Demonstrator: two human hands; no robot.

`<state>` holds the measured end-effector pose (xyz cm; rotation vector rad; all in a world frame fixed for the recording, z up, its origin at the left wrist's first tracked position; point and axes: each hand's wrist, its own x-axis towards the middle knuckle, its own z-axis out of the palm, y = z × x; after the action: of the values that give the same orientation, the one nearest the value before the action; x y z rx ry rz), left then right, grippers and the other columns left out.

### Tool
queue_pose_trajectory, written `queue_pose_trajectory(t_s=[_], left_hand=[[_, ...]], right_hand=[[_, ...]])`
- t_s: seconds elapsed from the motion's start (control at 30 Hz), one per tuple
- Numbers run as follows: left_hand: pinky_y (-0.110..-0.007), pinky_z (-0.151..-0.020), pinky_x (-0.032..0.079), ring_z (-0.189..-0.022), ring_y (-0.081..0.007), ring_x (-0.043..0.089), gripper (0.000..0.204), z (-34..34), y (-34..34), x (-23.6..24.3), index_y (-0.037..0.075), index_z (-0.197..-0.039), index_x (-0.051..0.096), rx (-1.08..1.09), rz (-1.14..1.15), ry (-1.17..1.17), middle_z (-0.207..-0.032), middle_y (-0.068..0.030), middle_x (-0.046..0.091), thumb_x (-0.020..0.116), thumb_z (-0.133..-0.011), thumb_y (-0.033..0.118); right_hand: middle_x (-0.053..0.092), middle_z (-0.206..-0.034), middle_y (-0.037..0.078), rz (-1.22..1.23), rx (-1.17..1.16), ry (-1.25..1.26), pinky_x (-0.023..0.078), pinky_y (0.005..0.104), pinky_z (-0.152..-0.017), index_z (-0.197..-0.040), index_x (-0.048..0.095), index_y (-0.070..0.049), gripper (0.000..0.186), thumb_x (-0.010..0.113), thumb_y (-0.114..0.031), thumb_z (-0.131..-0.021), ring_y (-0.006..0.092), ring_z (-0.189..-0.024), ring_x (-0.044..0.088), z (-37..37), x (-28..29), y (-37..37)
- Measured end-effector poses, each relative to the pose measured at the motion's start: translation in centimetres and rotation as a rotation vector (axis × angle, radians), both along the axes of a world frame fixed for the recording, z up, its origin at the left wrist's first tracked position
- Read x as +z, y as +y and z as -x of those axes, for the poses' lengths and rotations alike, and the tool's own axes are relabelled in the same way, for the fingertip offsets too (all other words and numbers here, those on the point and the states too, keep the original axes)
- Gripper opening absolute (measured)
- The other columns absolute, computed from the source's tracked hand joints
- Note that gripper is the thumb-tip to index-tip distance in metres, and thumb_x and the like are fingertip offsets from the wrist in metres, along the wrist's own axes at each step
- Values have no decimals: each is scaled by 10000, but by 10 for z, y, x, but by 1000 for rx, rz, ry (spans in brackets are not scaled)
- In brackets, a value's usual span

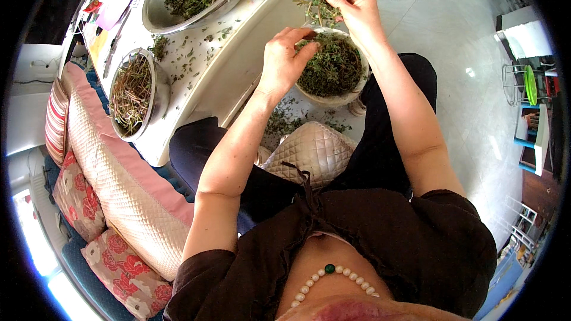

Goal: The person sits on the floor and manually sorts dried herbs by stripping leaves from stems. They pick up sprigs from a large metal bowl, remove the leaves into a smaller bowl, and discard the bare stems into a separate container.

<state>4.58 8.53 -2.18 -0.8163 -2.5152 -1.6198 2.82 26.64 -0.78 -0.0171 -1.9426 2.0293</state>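
Observation:
My right hand (357, 12) pinches a leafy green sprig (321, 9) above a round pale bowl (330, 100) heaped with similar greens (333, 68). My left hand (288, 56) hovers at that bowl's left rim, fingers bent and thumb apart, with nothing visible held in it. On the white table (196, 83) to the left stand a large steel basin (156, 9) of greens and a smaller steel bowl (154, 107) of thin stems. Loose leaves are scattered on the tabletop and beneath the pale bowl.
A sofa with a pink and cream quilted cover (131, 184) and flowered cushions (119, 273) runs along the left. Small tools and a pink item (109, 15) lie at the table's far end. Racks and a green plastic piece (529, 85) line the far right. A quilted pad (309, 154) lies between my legs.

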Motion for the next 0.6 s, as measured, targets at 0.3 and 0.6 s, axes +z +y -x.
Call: queue_pose_trajectory(t_s=[0.3,0.6], left_hand=[[-261,-647,490,-666,-123,600,174,0,5,23,-21,-917,640,222,-125,-19,-758,-91,646,641,-760,55],[-298,-612,499,-611,-197,620,144,11,-3,12,-24,-841,637,307,-86,17,-738,-123,619,630,-712,38]], right_hand=[[527,-714,-51,-388,-48,253,371,185,-551,-808,601,-15,101,657,-91,-844,23,-632,450,-4,-11,-23],[587,-684,33,-341,-14,234,431,238,-548,-775,624,6,116,693,-86,-789,78,-600,535,-7,-10,-35]])
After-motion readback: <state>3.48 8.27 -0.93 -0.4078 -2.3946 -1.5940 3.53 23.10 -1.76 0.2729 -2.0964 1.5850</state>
